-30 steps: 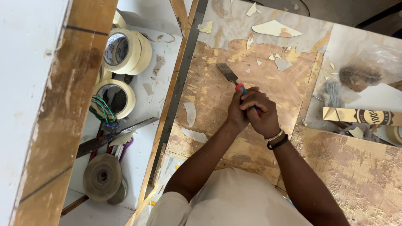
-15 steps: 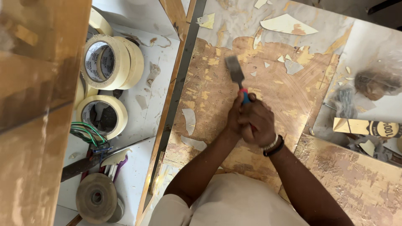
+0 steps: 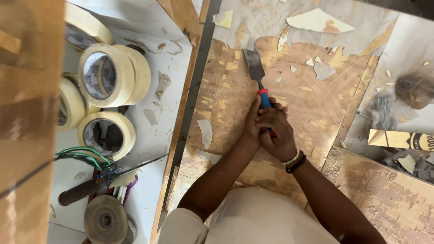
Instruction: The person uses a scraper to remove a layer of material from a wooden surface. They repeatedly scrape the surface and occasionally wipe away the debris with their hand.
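Both my hands are wrapped around the red-and-blue handle of a scraper (image 3: 258,77). My left hand (image 3: 251,127) grips the near side of the handle, and my right hand (image 3: 276,132), with a bracelet at the wrist, closes over it. The flat metal blade lies against a worn brown board (image 3: 307,104) whose pale laminate is partly peeled off. Loose laminate flakes (image 3: 318,21) lie beyond the blade.
Several rolls of masking tape (image 3: 108,74) sit on a white shelf at left, with green wire (image 3: 83,156), a dark-handled tool (image 3: 86,190) and a round disc (image 3: 106,221) below. A metal strip (image 3: 190,108) edges the board. A plastic bag (image 3: 413,88) lies at right.
My hands have pushed the scraper forward along the board, away from me, and the blade now sits farther up on the bare wood.
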